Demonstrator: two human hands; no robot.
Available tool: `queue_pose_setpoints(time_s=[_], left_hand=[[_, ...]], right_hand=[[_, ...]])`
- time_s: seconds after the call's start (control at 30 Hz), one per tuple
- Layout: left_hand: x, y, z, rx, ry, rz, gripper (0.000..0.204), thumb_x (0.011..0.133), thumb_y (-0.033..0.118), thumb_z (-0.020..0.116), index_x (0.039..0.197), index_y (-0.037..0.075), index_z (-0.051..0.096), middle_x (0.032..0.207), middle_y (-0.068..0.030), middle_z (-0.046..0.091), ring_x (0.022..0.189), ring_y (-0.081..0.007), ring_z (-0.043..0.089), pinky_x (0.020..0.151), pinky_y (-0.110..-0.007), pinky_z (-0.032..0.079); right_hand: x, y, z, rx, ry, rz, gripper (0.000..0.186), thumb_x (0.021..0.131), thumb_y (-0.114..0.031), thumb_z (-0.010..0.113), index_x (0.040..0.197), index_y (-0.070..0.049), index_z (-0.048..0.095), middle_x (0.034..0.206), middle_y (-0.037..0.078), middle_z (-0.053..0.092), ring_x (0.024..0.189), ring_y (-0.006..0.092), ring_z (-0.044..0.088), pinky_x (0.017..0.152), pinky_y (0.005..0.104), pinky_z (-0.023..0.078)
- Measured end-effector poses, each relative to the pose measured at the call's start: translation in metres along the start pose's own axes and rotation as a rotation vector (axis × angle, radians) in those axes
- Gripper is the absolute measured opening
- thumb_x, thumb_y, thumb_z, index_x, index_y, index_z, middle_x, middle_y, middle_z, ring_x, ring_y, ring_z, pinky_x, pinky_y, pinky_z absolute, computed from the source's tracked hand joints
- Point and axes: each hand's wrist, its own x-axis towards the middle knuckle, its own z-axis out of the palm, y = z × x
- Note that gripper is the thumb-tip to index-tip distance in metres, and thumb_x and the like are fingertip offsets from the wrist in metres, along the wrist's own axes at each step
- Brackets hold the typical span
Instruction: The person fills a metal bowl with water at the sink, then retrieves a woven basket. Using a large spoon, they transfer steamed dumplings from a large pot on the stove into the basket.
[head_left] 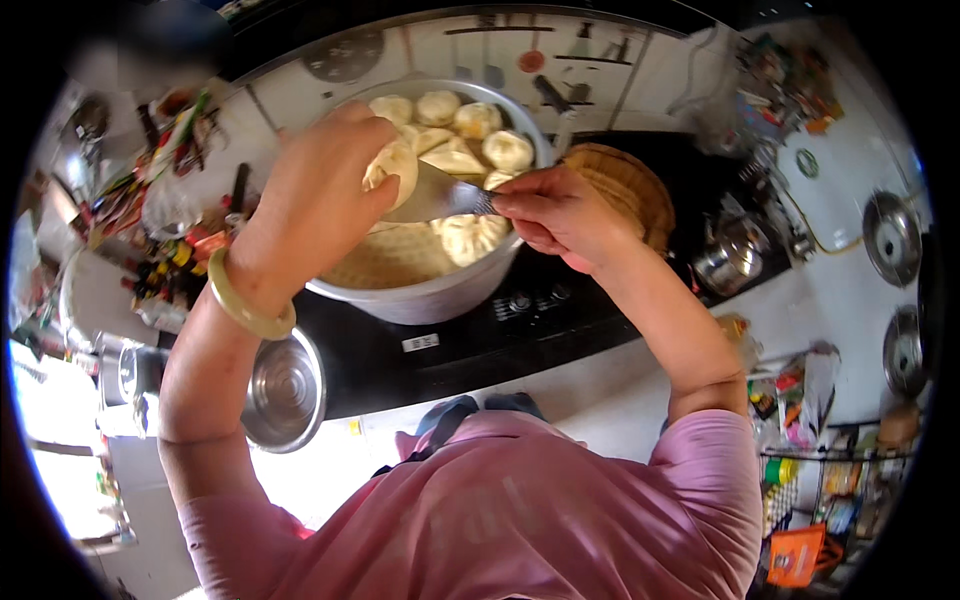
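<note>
A large aluminium steamer pot (430, 305) stands on the black stove, with several pleated steamed buns (508, 150) on the perforated tray (385, 262) inside it. My left hand (335, 180) is over the pot's left side, its fingers curled round one steamed bun (393, 168). Just right of that bun is a flat metal blade, like a spatula (430, 194); my right hand (565, 215) pinches its narrow end at the pot's right rim. The blade reaches to the held bun's underside, but whether they touch I cannot tell. Another bun (468, 238) sits below the blade.
A round woven lid (625, 190) lies on the stove right of the pot, near a shiny metal kettle (730, 255). A steel basin (285, 390) is at the stove's lower left. Bottles and utensils crowd the left counter; a wire rack (840, 455) stands at lower right.
</note>
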Motion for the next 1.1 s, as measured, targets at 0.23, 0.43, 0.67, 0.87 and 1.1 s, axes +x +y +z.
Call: queue_pose_setpoints(time_s=[0.23, 0.43, 0.67, 0.87, 1.1], left_hand=[[0.024, 0.072, 0.048, -0.337, 0.15, 0.19, 0.036, 0.076, 0.003, 0.061, 0.111, 0.002, 0.057, 0.113, -0.0157, 0.057, 0.101, -0.0342, 0.056, 0.085, -0.036, 0.046], [0.013, 0.076, 0.07, -0.426, 0.147, 0.061, 0.022, 0.077, -0.002, 0.061, 0.098, 0.0, 0.061, 0.096, -0.015, 0.063, 0.087, -0.0297, 0.062, 0.077, -0.031, 0.048], [-0.043, 0.075, 0.092, -0.456, 0.107, -0.184, 0.012, 0.077, -0.004, 0.06, 0.089, -0.002, 0.061, 0.08, -0.0135, 0.062, 0.071, -0.0234, 0.063, 0.064, -0.029, 0.048], [-0.082, 0.082, 0.102, -0.49, 0.146, -0.381, 0.012, 0.076, -0.009, 0.061, 0.085, -0.002, 0.062, 0.08, -0.0111, 0.063, 0.07, -0.0181, 0.063, 0.065, -0.025, 0.049], [-0.11, 0.078, 0.106, -0.602, 0.19, -0.529, 0.013, 0.077, -0.01, 0.06, 0.087, -0.003, 0.064, 0.082, -0.009, 0.064, 0.072, -0.0129, 0.062, 0.065, -0.023, 0.05]], right_hand=[[-0.1, 0.019, -0.102, 0.08, 0.287, -0.092, 0.008, 0.085, -0.005, 0.059, 0.084, 0.003, 0.058, 0.056, -0.003, 0.041, 0.043, 0.0033, 0.033, 0.037, 0.0193, 0.021], [-0.135, 0.057, -0.202, 0.074, 0.596, -0.067, 0.009, 0.085, -0.006, 0.06, 0.088, 0.001, 0.058, 0.055, -0.003, 0.041, 0.042, 0.0029, 0.034, 0.036, 0.0188, 0.02], [-0.087, 0.136, -0.312, 0.031, 0.711, -0.089, 0.011, 0.085, -0.006, 0.058, 0.087, 0.004, 0.057, 0.055, 0.0, 0.044, 0.041, 0.0063, 0.036, 0.036, 0.0215, 0.023], [-0.044, 0.172, -0.359, -0.103, 0.812, -0.099, 0.008, 0.084, -0.004, 0.056, 0.082, 0.004, 0.057, 0.054, 0.001, 0.045, 0.04, 0.0092, 0.038, 0.037, 0.0227, 0.025], [-0.002, 0.175, -0.375, -0.849, 0.922, -0.09, 0.016, 0.08, -0.012, 0.06, 0.079, 0.004, 0.062, 0.062, 0.015, 0.059, 0.048, 0.0232, 0.055, 0.047, 0.0352, 0.042]])
